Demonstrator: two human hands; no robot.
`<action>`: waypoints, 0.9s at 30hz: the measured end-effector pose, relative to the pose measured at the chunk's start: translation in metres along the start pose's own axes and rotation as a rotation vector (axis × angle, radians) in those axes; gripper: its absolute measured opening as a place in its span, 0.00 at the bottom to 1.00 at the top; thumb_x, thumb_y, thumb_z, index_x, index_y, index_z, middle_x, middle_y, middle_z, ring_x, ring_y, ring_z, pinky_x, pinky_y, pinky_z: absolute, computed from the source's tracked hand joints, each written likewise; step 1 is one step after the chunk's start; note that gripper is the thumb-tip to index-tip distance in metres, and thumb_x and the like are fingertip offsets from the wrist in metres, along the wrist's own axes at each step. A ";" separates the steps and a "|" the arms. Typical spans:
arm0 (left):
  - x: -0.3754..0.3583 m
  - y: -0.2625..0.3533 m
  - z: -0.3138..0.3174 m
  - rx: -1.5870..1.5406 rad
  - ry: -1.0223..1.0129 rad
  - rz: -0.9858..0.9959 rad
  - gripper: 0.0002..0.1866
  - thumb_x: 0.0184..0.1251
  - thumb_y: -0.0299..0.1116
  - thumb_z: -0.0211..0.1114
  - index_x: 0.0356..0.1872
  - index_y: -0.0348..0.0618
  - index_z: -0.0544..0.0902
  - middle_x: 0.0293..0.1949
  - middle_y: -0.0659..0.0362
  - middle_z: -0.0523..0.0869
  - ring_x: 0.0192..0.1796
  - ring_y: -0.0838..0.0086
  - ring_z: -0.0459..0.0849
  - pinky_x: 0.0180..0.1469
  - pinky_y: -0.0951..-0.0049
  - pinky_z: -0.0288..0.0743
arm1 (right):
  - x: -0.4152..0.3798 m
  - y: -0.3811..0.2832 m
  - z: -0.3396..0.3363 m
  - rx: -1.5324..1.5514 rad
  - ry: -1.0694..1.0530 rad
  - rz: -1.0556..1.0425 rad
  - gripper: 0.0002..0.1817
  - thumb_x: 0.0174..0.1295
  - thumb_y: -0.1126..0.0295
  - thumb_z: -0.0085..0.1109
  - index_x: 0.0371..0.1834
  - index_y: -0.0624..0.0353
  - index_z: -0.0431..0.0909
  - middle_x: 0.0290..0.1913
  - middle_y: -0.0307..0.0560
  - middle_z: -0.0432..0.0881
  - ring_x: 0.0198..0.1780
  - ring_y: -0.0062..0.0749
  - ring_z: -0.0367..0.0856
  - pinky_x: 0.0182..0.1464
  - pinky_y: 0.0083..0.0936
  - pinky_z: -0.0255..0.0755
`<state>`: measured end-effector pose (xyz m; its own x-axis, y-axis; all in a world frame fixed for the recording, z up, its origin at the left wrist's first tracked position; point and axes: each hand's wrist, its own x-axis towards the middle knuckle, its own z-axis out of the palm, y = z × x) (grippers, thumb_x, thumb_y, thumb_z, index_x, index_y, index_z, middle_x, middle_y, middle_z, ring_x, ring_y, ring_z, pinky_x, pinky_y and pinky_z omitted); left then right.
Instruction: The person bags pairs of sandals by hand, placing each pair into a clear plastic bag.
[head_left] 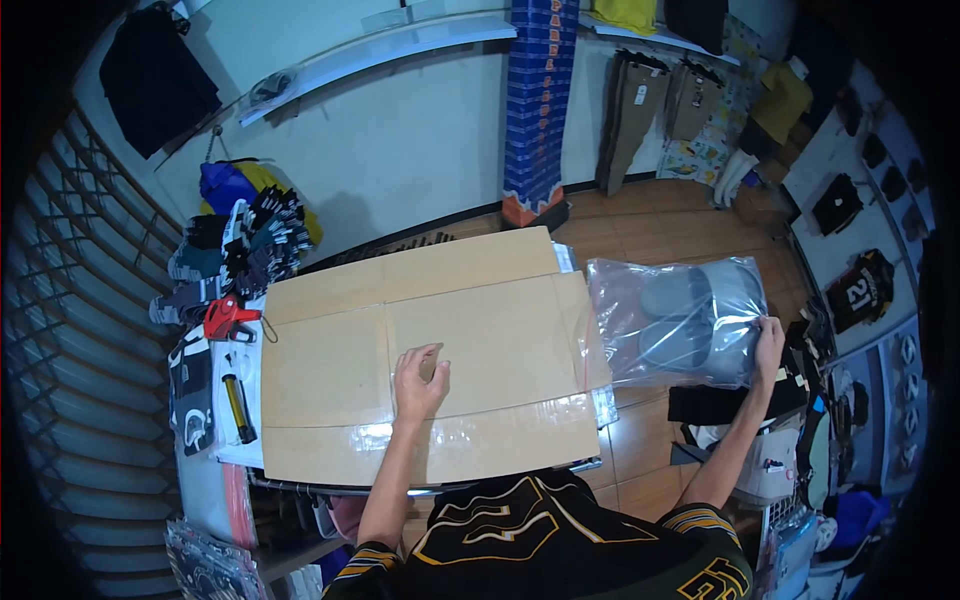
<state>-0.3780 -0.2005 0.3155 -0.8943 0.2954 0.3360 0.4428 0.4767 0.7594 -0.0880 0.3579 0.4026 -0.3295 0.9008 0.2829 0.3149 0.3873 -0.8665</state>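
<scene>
My right hand [768,348] is closed on the right edge of a clear plastic bag [620,352], holding it out past the right side of the cardboard. Inside the bag lies a grey item [680,310] with rounded parts that looks like a cap; glare on the plastic blurs its details. The bag's left edge, with a thin red strip, overlaps the flattened cardboard [320,370] in this view. Over the middle of that cardboard is my left hand [421,383], open, its fingers curved and thumb apart, with nothing in it.
Left of the cardboard are a red tape dispenser [230,318], a black-and-yellow cutter [238,408] and a pile of socks [250,240]. A blue patterned pillar [540,100] rises behind. Clothes and a white box [768,462] crowd the right side.
</scene>
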 end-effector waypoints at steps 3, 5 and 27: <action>0.000 0.002 0.001 0.011 -0.009 0.001 0.18 0.55 0.30 0.72 0.49 0.42 0.84 0.44 0.52 0.86 0.50 0.58 0.81 0.56 0.61 0.75 | -0.010 -0.016 -0.036 0.061 0.072 0.003 0.14 0.72 0.66 0.50 0.28 0.60 0.73 0.28 0.34 0.69 0.34 0.19 0.65 0.41 0.20 0.59; 0.001 0.004 0.004 0.025 -0.017 0.003 0.19 0.55 0.30 0.72 0.50 0.42 0.84 0.43 0.52 0.86 0.50 0.58 0.81 0.56 0.61 0.75 | -0.019 -0.027 -0.047 0.123 0.064 0.013 0.14 0.72 0.66 0.50 0.28 0.59 0.72 0.28 0.32 0.67 0.34 0.17 0.63 0.40 0.19 0.58; -0.046 -0.021 -0.035 -0.999 0.030 -0.440 0.47 0.74 0.71 0.32 0.71 0.33 0.64 0.60 0.48 0.79 0.58 0.63 0.80 0.60 0.65 0.74 | -0.067 -0.215 0.175 0.560 -0.823 -0.044 0.09 0.69 0.66 0.56 0.32 0.57 0.78 0.35 0.37 0.82 0.39 0.21 0.77 0.47 0.20 0.69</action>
<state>-0.3483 -0.2531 0.3039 -0.9687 0.2373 -0.0727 -0.1563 -0.3558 0.9214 -0.2894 0.1800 0.4984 -0.9120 0.3890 0.1302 -0.1084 0.0775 -0.9911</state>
